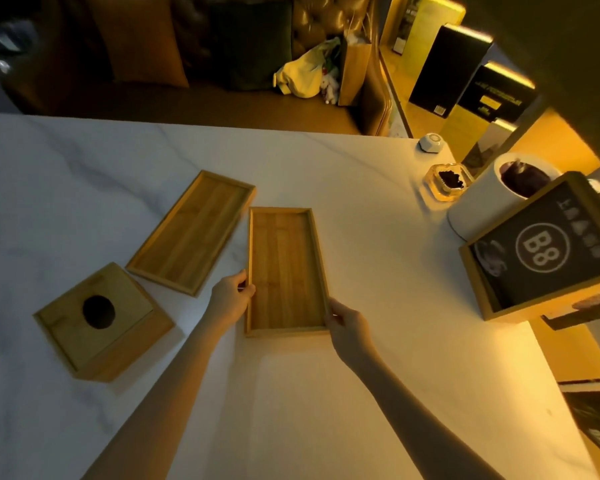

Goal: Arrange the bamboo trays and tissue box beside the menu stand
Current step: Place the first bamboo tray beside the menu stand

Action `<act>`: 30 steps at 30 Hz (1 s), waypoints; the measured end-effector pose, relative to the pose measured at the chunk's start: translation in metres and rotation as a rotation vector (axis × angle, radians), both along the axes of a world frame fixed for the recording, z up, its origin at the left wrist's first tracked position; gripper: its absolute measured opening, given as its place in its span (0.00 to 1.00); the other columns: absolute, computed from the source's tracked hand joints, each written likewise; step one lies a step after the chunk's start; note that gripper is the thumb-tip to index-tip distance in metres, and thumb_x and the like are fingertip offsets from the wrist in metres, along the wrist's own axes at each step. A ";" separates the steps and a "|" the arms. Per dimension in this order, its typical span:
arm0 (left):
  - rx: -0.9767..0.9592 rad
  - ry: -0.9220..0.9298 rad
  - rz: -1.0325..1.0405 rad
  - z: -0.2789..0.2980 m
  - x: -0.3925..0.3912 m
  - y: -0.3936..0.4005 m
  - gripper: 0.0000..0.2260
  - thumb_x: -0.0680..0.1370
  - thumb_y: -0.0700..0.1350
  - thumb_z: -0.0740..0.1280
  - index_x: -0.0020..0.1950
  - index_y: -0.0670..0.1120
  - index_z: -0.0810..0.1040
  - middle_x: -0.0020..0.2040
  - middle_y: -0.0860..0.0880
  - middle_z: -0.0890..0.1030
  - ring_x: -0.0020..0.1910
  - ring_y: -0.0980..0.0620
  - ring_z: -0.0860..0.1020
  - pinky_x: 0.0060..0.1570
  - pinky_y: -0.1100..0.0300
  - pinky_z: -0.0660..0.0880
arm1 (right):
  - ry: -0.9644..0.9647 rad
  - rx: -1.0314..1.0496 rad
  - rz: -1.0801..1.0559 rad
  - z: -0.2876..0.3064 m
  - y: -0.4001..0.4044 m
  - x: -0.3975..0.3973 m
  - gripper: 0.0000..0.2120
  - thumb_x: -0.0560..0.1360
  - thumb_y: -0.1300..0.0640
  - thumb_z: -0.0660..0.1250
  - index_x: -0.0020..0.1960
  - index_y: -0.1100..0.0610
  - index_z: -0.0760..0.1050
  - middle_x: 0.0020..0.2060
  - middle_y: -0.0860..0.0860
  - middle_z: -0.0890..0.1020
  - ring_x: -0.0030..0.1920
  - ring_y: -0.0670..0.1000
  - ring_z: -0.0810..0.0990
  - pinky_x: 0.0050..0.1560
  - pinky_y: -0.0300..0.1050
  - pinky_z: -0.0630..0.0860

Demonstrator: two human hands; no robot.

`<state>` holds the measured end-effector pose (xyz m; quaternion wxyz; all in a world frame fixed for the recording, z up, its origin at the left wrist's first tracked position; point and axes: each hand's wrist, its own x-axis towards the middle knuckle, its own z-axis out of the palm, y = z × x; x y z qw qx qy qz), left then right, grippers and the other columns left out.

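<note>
- While both hands grip it, the nearer bamboo tray (286, 271) lies flat on the marble worktop (378, 358), roughly mid-worktop, long axis running from near edge twd far edge.
- Left hand (230, 299) clasps that tray's left long rim near its near end; fingers (245, 284) curl over the rim, thumb on the inside.
- Right hand (347, 323) pinches the tray's near-right corner, fingertips on the rim.
- Tray is empty, shallow, w/ raised border all round.
- Second bamboo tray (191, 232) sits just left of the first, angled diagonally; its far-right corner comes close to the first tray's far-left corner. Cannot tell if they touch. Also empty.
- Bamboo tissue box (101, 322) stands nearer the worktop's left edge, just beside the second tray's near end, turned diagonally. Round hole in its top, dark inside; no tissue seen.
- Menu stand (548, 251) w/ wooden frame & dark "B8" panel stands at the worktop's right edge, well apart from the held tray, bare marble between.
- White cylindrical container (482, 202) stands right behind the stand, dark contents inside.
- Glass ashtray (447, 183) w/ dark stuff sits beyond it, twd the far-right corner.
- Small white round device (432, 143) sits at the far-right corner.
</note>
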<state>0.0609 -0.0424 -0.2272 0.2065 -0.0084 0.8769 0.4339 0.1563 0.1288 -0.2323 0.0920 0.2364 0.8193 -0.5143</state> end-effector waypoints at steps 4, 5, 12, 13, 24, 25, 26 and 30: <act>0.030 0.017 -0.056 0.018 0.003 -0.001 0.16 0.77 0.39 0.60 0.65 0.40 0.69 0.57 0.38 0.78 0.58 0.41 0.76 0.58 0.51 0.73 | 0.069 0.027 -0.009 0.017 0.006 0.010 0.13 0.78 0.62 0.57 0.59 0.58 0.75 0.49 0.59 0.81 0.51 0.58 0.78 0.54 0.54 0.76; 0.031 0.024 -0.063 0.022 0.004 0.000 0.17 0.77 0.39 0.61 0.66 0.40 0.69 0.58 0.38 0.77 0.58 0.41 0.75 0.60 0.48 0.73 | 0.086 0.023 -0.017 0.022 0.008 0.012 0.12 0.78 0.63 0.57 0.58 0.58 0.75 0.49 0.59 0.81 0.50 0.59 0.78 0.53 0.53 0.76; 0.055 0.121 -0.098 0.055 0.013 0.032 0.17 0.76 0.40 0.62 0.65 0.42 0.70 0.57 0.39 0.78 0.56 0.41 0.76 0.58 0.42 0.75 | 0.214 0.045 -0.035 0.051 0.042 0.032 0.15 0.78 0.62 0.59 0.64 0.58 0.71 0.52 0.52 0.80 0.53 0.51 0.77 0.58 0.47 0.74; 0.050 0.138 -0.107 0.059 0.015 0.041 0.17 0.76 0.41 0.62 0.65 0.42 0.70 0.57 0.39 0.79 0.56 0.41 0.76 0.58 0.42 0.75 | 0.222 0.055 -0.044 0.054 0.049 0.034 0.16 0.78 0.62 0.59 0.65 0.58 0.70 0.52 0.53 0.80 0.54 0.52 0.77 0.58 0.48 0.74; -0.008 0.231 -0.242 0.072 0.026 0.160 0.14 0.76 0.43 0.63 0.60 0.40 0.73 0.53 0.40 0.80 0.52 0.41 0.79 0.55 0.48 0.76 | 0.241 0.165 -0.152 0.067 0.145 0.063 0.15 0.79 0.62 0.56 0.64 0.56 0.72 0.47 0.51 0.78 0.51 0.50 0.76 0.53 0.46 0.74; -0.002 0.221 -0.244 0.069 0.026 0.169 0.15 0.76 0.43 0.63 0.61 0.40 0.73 0.55 0.40 0.80 0.53 0.41 0.78 0.56 0.48 0.76 | 0.244 0.172 -0.163 0.067 0.153 0.065 0.15 0.79 0.62 0.56 0.63 0.56 0.72 0.47 0.51 0.78 0.50 0.50 0.76 0.53 0.47 0.74; 0.004 0.211 -0.245 0.067 0.027 0.179 0.16 0.76 0.43 0.63 0.62 0.40 0.72 0.56 0.40 0.80 0.54 0.41 0.78 0.56 0.48 0.76 | 0.244 0.173 -0.175 0.066 0.161 0.066 0.15 0.79 0.62 0.56 0.63 0.57 0.72 0.47 0.51 0.78 0.50 0.50 0.75 0.53 0.48 0.74; 0.005 0.179 -0.271 0.055 0.025 0.210 0.19 0.76 0.43 0.63 0.65 0.40 0.69 0.59 0.40 0.78 0.57 0.40 0.77 0.58 0.46 0.76 | 0.215 0.175 -0.213 0.060 0.188 0.067 0.15 0.79 0.62 0.55 0.64 0.57 0.71 0.43 0.45 0.75 0.50 0.50 0.75 0.47 0.39 0.71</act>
